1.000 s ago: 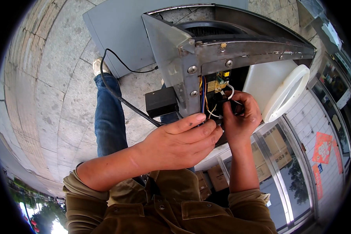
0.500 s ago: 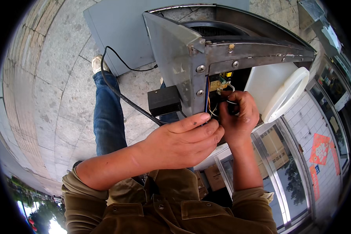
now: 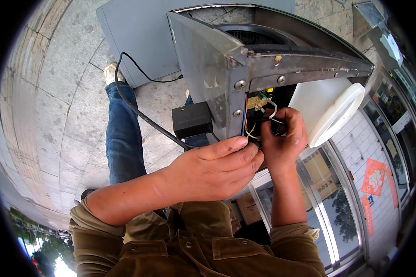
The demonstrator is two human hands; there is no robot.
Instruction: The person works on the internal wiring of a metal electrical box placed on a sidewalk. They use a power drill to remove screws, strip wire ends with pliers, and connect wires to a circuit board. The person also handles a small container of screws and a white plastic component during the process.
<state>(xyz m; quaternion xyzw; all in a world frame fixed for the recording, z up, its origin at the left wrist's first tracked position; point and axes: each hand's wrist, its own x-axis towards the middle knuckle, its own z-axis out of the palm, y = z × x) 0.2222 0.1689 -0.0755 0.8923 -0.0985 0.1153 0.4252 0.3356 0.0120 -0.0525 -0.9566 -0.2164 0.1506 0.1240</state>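
Inside the metal-framed housing (image 3: 237, 99), appears to pinch thin wiring (image 3: 277, 121) with the right hand (image 3: 286, 143) nearly closed, curves the left hand (image 3: 215, 168) at the edge with unclear grip, and risks loosening wiring from circuit components (image 3: 258, 104) by tugging.

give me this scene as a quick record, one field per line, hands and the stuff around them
left hand: fingertips at the lower end of the opening; grip hidden
right hand: fingers curled at the opening, among wires; exact hold unclear
main thing: grey metal housing, open
inside opening: white curved wire, yellowish part
left of housing: black box, thick black cable
right of housing: white round-rimmed part
ground: stone paving
background, right: red paper decoration
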